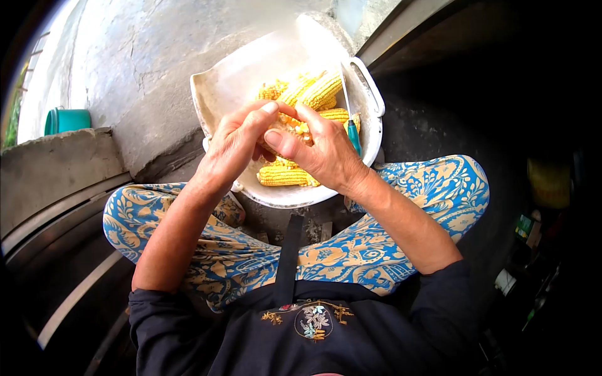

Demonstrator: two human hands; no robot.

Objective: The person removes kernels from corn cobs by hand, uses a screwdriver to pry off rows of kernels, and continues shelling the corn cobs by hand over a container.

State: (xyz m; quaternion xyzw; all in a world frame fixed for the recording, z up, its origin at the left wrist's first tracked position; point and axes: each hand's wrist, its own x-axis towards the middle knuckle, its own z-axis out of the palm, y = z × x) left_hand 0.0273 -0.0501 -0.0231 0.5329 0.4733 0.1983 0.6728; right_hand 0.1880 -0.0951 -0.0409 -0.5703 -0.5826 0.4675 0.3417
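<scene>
Both hands meet over a white plastic basin (219,88), fingers curled around a corn cob (302,129) that they largely cover. My left hand (233,143) grips it from the left, thumb on top. From the right, my right hand (327,151) closes on the same cob, its thumb pointing left across it. Whole yellow ears of corn (323,91) lie in the basin beyond the hands, and another ear (282,176) rests below them. Loose kernels are scattered among the ears. A knife with a teal handle (353,138) leans along the basin's right side, blade pointing away.
The basin stands between my crossed legs in patterned trousers (414,194). A teal bucket (68,120) sits on a concrete ledge (63,160) at the left. Behind the basin is a grey concrete surface (157,69). Dim items, including a yellowish container (549,182), stand at the far right.
</scene>
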